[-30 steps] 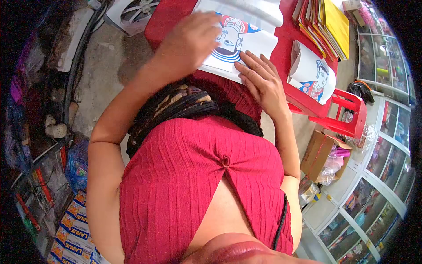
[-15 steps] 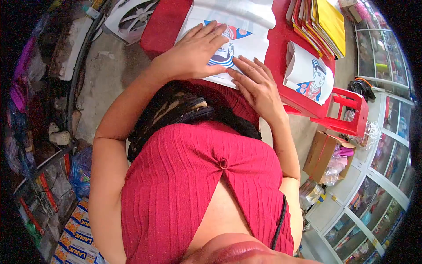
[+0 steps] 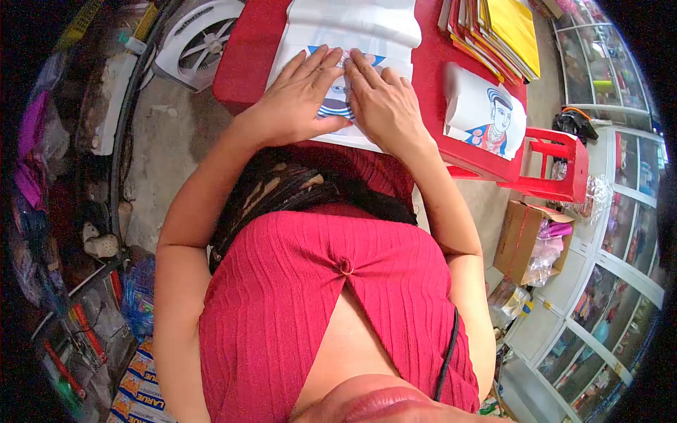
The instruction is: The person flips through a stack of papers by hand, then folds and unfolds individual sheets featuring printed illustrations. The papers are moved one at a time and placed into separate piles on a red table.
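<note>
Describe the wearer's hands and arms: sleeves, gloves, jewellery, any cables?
Left hand and right hand are bare: no gloves, and no rings, watch or bracelets visible. Both arms are uncovered along their whole visible length, with no sleeves showing; the red ribbed top covers only the torso. A thin black cord runs beside the right upper arm.

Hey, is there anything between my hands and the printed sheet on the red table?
Nothing visible does. The left hand and the right hand both lie flat on the printed sheet, side by side, partly covering the drawn face.
</note>
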The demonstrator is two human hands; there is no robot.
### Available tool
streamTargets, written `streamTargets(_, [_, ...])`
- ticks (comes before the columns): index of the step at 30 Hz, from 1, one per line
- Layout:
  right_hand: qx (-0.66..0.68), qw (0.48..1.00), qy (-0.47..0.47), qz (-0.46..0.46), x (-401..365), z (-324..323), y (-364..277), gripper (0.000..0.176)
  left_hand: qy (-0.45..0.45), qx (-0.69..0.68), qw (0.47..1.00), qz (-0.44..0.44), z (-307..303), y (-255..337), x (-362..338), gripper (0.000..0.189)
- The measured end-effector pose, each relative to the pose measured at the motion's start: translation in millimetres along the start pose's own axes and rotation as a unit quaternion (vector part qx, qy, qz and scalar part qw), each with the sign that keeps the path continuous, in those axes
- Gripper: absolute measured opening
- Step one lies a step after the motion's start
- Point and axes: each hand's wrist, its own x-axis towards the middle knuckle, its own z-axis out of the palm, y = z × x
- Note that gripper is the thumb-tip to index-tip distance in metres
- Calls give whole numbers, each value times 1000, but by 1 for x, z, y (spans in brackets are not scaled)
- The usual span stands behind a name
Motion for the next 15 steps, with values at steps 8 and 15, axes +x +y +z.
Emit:
streamTargets(8, [-35, 996, -11, 78, -17, -10, 11, 60, -4, 13, 999, -44, -15, -2, 0, 108])
streamTargets(15, [-66, 984, -24, 164, -32, -9, 20, 83, -4, 93, 985, -146, -17, 9, -6, 130])
